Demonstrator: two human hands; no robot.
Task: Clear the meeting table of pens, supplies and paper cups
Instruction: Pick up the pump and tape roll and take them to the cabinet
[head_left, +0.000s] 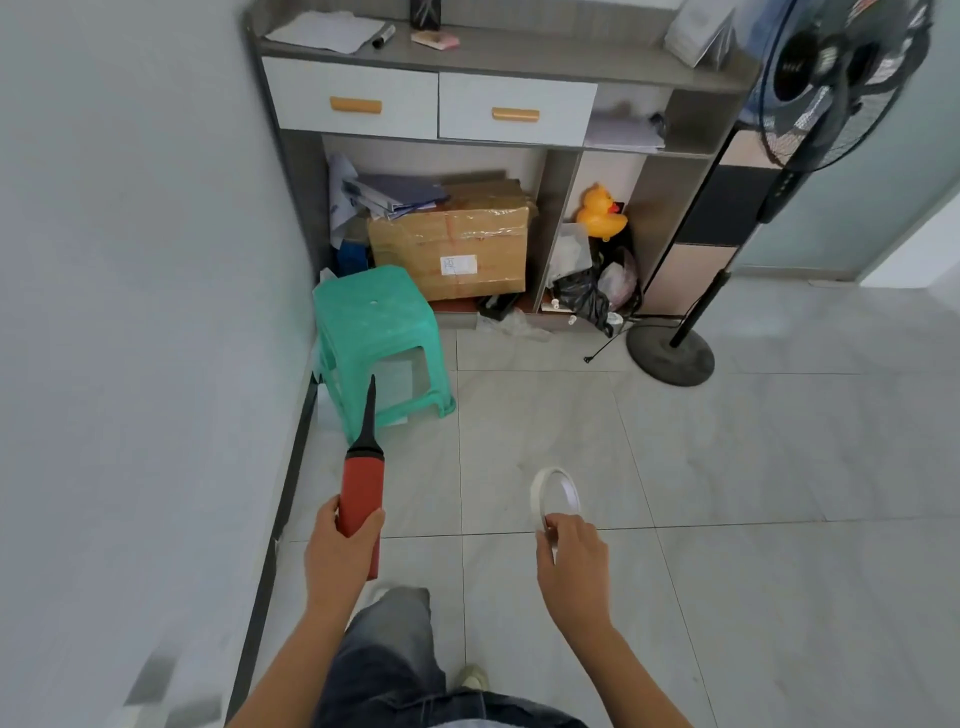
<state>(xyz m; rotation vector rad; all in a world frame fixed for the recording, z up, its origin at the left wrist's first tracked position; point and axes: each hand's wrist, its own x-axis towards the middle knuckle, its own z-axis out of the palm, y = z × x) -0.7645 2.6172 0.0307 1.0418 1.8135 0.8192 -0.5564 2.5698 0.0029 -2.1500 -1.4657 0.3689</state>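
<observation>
The person's left hand (340, 551) is closed firmly round a red plastic hand pump with a long black tapering nozzle (361, 488). The thumb lies along the right side of the red barrel and the fingers curl round its left side, so the barrel fills the grasp. The nozzle points up and away, its tip showing against a mint-green plastic stool (371, 317) that stands by the wall (130, 260).

The right hand (571, 566) pinches the lower edge of a thin white ring-shaped roll of tape (536, 496). The fingers are curled in tight on the rim, and most of the ring stands free above the knuckles (the exact finger placement is hidden behind the back of the hand). Both items are held in the air over the pale grey tiled floor (727, 467), well apart from each other, in front of the person's dark trouser leg (384, 660).

Ahead stands a grey shelving unit (519, 52) with two white drawers bearing orange handles (356, 105). A taped brown cardboard box (452, 249) sits in its open lower bay, and a yellow rubber duck (601, 213) sits in the bay to the right. A black pedestal fan (670, 356) stands just beside the unit on the right.
</observation>
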